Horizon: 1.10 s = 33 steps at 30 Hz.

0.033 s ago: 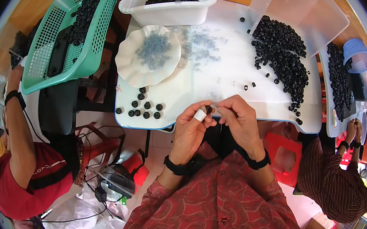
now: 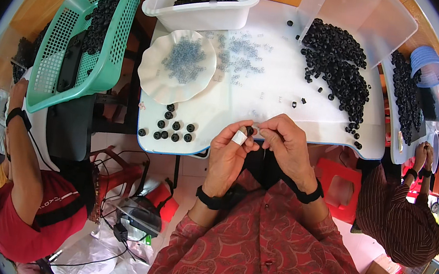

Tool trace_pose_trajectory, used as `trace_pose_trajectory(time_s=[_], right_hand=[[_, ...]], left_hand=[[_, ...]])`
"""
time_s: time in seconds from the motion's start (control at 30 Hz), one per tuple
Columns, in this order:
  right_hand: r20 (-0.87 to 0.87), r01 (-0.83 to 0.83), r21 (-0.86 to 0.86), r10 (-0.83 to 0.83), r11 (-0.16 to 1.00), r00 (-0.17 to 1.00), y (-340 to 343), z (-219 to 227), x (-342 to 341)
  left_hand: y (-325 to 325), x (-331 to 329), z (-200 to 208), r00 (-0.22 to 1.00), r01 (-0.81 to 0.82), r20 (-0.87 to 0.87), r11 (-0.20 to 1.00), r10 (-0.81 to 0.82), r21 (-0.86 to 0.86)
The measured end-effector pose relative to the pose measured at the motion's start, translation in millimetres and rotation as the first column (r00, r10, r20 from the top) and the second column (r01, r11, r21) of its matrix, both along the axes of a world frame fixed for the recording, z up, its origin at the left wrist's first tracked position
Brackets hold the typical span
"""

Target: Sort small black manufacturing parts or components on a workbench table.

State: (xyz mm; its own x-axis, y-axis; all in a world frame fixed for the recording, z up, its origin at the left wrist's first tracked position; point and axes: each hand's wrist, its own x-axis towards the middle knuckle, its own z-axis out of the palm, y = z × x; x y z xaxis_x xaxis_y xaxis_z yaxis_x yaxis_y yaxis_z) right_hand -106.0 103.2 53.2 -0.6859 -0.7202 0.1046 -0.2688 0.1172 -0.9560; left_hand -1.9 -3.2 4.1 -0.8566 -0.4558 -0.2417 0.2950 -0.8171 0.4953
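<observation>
At the table's front edge, my left hand is closed around a small round black part, pinched between thumb and fingers. A white wrap covers one of its fingers. My right hand meets it from the right, thumb and forefinger pinched against the part on a tiny pale piece too small to make out. Several similar black parts stand in loose rows at the table's left corner. On a cream wavy-edged plate lies a heap of small clear pieces, and more clear pieces are scattered beside it.
A large pile of black parts spreads over the table's right side, below a clear plastic bin. Behind the plate stands a white tub; a green basket is at left. Other people sit at both sides; a red stool stands below.
</observation>
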Motion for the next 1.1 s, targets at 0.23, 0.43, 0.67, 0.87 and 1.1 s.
trace_pose_trajectory(time_s=[0.23, 0.43, 0.67, 0.87, 1.1], right_hand=[[-0.091, -0.015, 0.019, 0.016, 1.000, 0.996, 0, 1, 5], [-0.168, -0.024, 0.084, 0.038, 0.996, 0.985, 4, 2, 4], [-0.165, -0.035, 0.107, 0.053, 0.994, 0.985, 6, 5, 2], [-0.050, -0.038, 0.114, 0.044, 0.993, 0.998, 9, 7, 1], [0.098, -0.030, 0.074, 0.022, 0.997, 0.995, 15, 2, 0]], left_hand=[[2, 0, -4, 1.000, -0.015, -0.006, 0.999, 0.015, -0.043], [5, -1, -1, 0.999, -0.016, 0.037, 0.993, 0.020, -0.115], [6, 0, -2, 0.998, 0.007, 0.061, 0.969, 0.009, -0.246], [8, 0, -4, 0.998, 0.029, 0.065, 0.964, -0.012, -0.263], [7, 1, -1, 0.995, 0.094, 0.045, 0.962, -0.085, -0.256]])
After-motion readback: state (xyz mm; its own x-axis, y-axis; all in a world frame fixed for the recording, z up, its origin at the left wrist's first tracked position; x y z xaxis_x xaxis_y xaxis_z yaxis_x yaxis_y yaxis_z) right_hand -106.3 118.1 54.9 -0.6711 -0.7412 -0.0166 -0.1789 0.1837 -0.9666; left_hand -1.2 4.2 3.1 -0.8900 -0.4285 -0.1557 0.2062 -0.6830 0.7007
